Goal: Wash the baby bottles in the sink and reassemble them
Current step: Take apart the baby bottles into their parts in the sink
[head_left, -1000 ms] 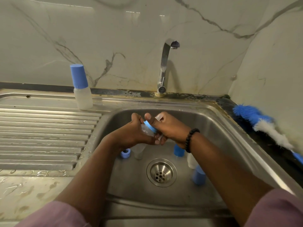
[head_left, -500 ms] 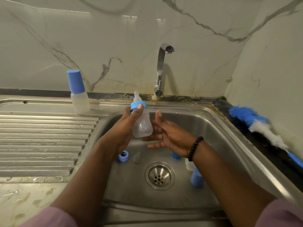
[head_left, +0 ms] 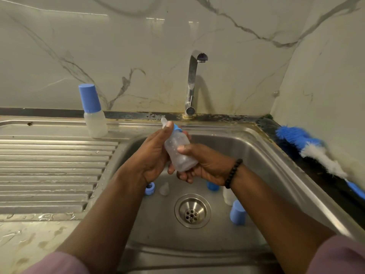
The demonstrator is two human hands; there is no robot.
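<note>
Both grips, left hand (head_left: 152,155) and right hand (head_left: 205,165), clasp one bottle (head_left: 178,153); a second capped bottle (head_left: 94,117) stands on the drainboard (head_left: 49,165).

Both forearms reaching forward, converging at the middle. Left hand (head_left: 153,155) raised, palm turned inward, fingers curled, thumb stretched upward. Right hand (head_left: 205,165) just beside it, touching, fingers curled underneath, thumb pressed forward, beaded band on wrist
</note>
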